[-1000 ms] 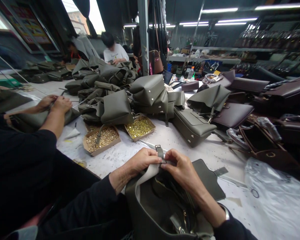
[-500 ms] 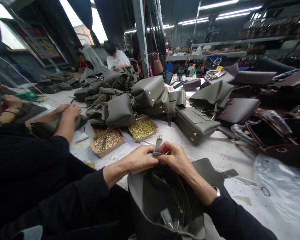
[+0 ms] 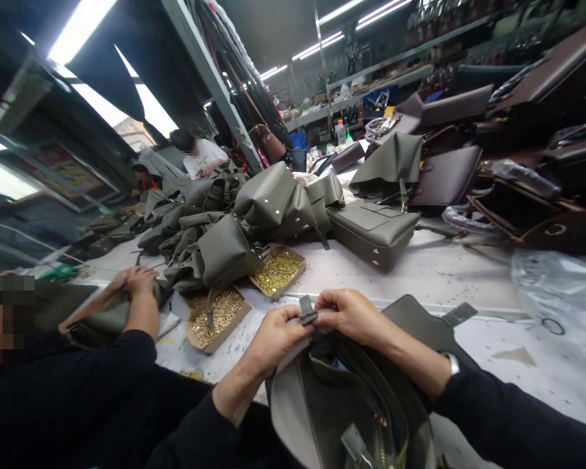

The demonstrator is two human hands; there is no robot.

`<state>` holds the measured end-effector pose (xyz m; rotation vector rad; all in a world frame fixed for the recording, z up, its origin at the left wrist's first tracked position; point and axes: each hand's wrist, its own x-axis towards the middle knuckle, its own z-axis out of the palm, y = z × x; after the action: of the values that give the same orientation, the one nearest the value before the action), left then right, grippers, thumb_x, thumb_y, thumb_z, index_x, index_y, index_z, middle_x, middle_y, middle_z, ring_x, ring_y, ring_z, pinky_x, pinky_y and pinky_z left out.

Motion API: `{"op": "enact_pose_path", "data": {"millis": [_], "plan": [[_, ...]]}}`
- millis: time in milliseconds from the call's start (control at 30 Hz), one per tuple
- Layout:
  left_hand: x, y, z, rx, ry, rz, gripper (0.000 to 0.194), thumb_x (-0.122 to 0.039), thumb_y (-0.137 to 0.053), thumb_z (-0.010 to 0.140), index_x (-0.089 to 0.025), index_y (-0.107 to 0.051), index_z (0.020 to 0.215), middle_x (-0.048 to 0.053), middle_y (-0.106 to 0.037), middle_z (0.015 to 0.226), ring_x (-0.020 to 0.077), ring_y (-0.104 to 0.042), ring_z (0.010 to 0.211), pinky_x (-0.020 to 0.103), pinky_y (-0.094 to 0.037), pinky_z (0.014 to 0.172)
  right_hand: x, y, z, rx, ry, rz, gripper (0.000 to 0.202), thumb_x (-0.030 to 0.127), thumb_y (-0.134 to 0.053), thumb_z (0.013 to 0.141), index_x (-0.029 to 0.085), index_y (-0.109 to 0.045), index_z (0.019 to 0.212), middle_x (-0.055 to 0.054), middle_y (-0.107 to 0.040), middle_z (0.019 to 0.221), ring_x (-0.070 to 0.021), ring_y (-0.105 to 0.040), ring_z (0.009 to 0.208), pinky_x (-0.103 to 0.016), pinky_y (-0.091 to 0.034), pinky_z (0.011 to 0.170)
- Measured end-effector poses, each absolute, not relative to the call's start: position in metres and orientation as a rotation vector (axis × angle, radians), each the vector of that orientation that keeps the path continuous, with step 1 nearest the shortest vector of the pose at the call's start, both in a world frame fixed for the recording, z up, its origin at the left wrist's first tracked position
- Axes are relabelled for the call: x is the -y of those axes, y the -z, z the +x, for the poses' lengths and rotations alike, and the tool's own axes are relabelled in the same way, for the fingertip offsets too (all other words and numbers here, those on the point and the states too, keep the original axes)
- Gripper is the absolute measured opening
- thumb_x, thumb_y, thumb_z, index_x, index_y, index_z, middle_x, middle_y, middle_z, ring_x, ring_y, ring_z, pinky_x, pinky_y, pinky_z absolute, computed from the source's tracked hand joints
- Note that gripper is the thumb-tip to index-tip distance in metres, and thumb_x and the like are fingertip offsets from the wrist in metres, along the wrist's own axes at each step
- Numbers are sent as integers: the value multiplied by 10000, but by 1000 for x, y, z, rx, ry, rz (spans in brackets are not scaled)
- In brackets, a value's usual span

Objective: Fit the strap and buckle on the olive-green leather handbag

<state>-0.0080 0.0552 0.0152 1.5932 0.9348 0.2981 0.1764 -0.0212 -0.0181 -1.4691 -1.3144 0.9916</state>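
An olive-grey handbag stands open in front of me, its zipped inner pocket showing. At its far rim, my left hand is closed, thumb and fingers pinching a short grey strap. My right hand pinches the same strap from the other side. A small piece of the strap sticks up between the fingertips; whether its buckle is under the fingers I cannot tell. The bag's flap lies folded back beyond my right forearm.
Cardboard trays of gold-coloured hardware, one nearer and one farther, stand ahead-left. Olive bags are piled behind them. Dark brown bags and clear plastic lie right. A co-worker's hands rest on a bag at left.
My view has tilted. The strap end with the metal buckle stood tall above my fingers before; now only a short strap piece shows there. Both hands keep pinching it.
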Motion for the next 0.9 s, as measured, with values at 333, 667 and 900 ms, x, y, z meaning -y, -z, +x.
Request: {"op": "enact_pose_path", "data": {"millis": [333,667,900], "plan": [[-57,-6,-8,-882,-262,1484,433,-387,-876,621,-109,-638,852,48,-653,850,172,-557,803,255,-407,748,17,35,186,1229,-1352,-1309,293,430,-719,723,145,-687,783,-4,-581,687,-135,-461,655,-258,-304,604],[-63,7,1,-757,-209,1352,485,-397,-926,603,-102,-654,875,31,-656,787,130,-543,697,228,-405,668,12,48,204,1013,-1697,-1016,528,531,-923,602,115,-631,746,34,-524,631,-72,-374,569,-232,-243,567],[-65,18,4,-733,-212,1288,516,-379,-929,574,-79,-713,934,60,-693,827,139,-566,708,232,-420,687,9,66,212,916,-1833,-859,483,456,-949,629,103,-642,753,29,-544,609,-55,-393,516,-203,-238,507]]}}
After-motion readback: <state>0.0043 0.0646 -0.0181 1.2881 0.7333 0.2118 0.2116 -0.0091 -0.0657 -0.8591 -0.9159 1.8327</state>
